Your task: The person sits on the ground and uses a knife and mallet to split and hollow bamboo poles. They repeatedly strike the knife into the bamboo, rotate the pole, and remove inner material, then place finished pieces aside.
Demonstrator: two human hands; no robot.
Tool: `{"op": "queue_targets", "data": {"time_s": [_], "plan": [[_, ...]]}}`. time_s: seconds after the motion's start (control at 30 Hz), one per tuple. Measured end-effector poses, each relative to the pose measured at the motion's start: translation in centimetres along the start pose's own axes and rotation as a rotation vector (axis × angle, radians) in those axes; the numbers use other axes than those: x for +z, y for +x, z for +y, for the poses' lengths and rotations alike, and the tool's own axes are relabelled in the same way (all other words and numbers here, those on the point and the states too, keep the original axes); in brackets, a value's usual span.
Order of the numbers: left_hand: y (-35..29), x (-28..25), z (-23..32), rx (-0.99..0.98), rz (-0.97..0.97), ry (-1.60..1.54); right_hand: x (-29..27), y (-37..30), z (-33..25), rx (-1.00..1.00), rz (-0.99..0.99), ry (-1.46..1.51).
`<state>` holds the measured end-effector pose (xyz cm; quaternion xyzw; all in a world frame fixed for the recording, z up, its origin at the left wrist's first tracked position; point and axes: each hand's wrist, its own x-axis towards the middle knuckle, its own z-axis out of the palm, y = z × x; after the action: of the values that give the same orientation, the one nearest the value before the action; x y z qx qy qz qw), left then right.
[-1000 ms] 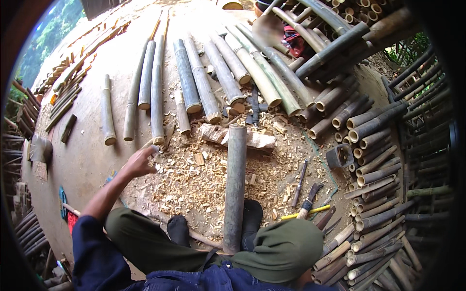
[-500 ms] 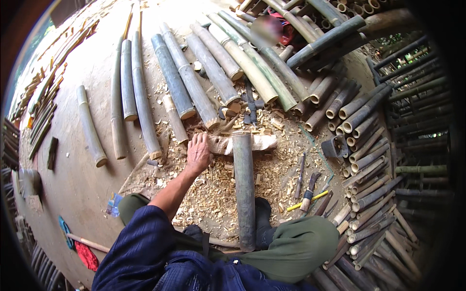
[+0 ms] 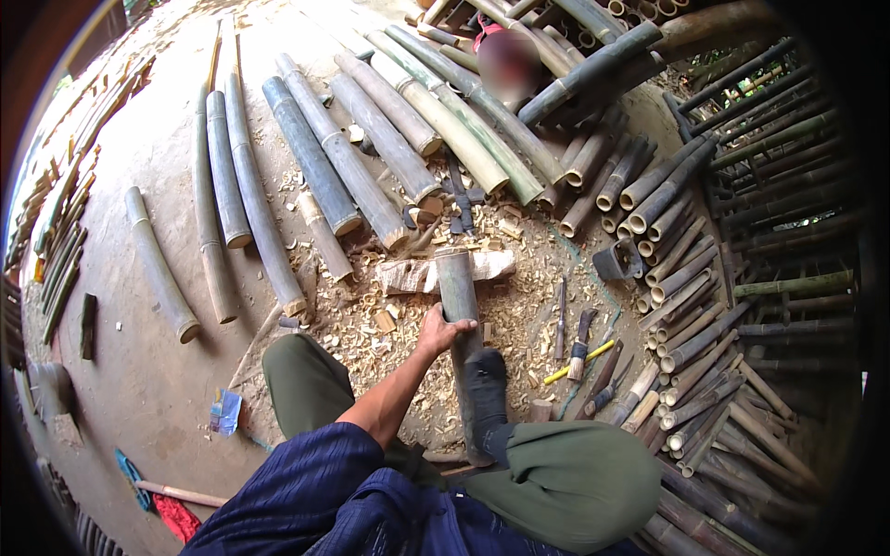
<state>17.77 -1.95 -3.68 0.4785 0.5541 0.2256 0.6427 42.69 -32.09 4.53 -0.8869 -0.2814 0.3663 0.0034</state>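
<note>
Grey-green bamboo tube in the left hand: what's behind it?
A pale, rough wooden block shows on both sides of the tube near its far end; the block's middle is covered.

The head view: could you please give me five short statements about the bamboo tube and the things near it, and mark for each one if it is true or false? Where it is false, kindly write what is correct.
1. The left hand is on the bamboo tube. True.
2. The right hand is also on the bamboo tube. False: the right hand is not in view.
3. The far end of the bamboo tube overlaps the pale wood block in this view. True.
4. The foot next to the bamboo tube is bare. False: a dark sock covers it.
5. The yellow stick lies to the right of the bamboo tube. True.
</note>
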Motion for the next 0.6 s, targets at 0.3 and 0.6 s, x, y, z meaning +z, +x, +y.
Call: {"op": "queue_targets", "data": {"time_s": [0.3,0.6], "plan": [[-1.6,-0.1,3.3,-0.065,-0.003,0.067,-2.6,6.4,-0.4,-0.005,-0.273,-0.302],[0.0,-5.1,3.8,0.009,0.523,0.447,-8.9,23.7,-32.9,-0.762,0.227,0.062]]}}
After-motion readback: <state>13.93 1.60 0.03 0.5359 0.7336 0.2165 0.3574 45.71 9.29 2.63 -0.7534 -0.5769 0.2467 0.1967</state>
